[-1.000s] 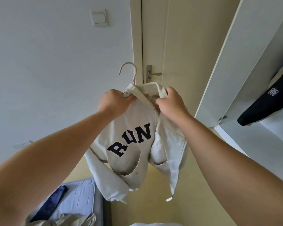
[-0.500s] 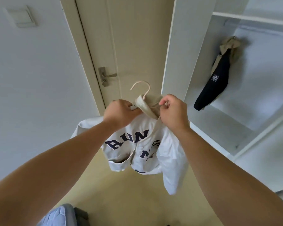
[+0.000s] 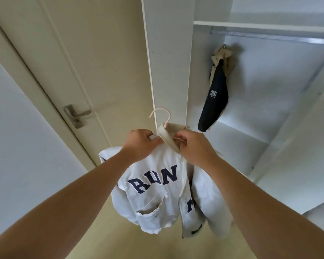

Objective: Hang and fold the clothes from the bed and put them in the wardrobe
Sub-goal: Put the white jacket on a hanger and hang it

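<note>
A white jacket [image 3: 157,193] with dark blue "RUN" lettering hangs on a pale pink hanger [image 3: 162,116], held up in front of me. My left hand [image 3: 140,144] grips the jacket's left shoulder together with the hanger arm. My right hand [image 3: 193,146] pinches the beige collar and the hanger's right arm. The hanger's hook points up, free of any rail. The open white wardrobe [image 3: 168,62] stands just beyond, its metal rail [image 3: 273,37] at the upper right.
A navy and beige jacket [image 3: 216,90] hangs from the rail inside the wardrobe. A cream door with a metal handle [image 3: 76,115] is at the left. A wardrobe shelf [image 3: 241,133] lies below the hanging jacket. Yellowish floor lies below.
The view has swung right, from the door toward the open wardrobe. The jacket on its hanger has come along in both hands, and the bed has left the view.
</note>
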Demonstrator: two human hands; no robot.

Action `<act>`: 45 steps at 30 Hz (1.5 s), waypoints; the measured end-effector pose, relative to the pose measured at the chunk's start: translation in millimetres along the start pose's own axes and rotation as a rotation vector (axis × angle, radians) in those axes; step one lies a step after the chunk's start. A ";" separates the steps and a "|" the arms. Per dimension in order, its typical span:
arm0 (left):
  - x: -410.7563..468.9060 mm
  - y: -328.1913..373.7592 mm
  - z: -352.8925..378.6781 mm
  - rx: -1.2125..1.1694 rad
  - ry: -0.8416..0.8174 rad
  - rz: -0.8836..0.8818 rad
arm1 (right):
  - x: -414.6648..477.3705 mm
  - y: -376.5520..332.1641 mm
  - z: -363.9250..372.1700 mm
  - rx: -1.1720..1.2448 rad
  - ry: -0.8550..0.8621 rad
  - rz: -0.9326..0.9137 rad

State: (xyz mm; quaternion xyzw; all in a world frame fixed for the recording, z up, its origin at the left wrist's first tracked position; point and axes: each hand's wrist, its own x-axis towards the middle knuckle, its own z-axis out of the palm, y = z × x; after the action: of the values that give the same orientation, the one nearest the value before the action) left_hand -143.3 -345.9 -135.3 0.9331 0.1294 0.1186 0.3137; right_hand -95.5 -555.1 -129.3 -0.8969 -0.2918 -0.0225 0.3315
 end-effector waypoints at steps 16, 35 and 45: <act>212.0 58.6 131.3 -0.006 0.092 0.633 | 145.7 111.5 -39.6 -0.106 0.404 0.732; 422.2 228.2 284.4 -0.154 -0.333 0.855 | 249.2 254.7 -130.0 -0.084 0.565 1.141; 537.9 308.0 366.4 -0.023 -0.347 1.017 | 318.2 359.9 -191.9 0.044 0.635 1.179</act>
State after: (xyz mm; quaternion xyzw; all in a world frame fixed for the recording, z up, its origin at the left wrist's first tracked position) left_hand 523.8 -616.2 -154.2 0.8805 -0.3941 0.1008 0.2435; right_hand 391.3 -729.4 -114.6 -0.8490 0.3586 -0.0946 0.3764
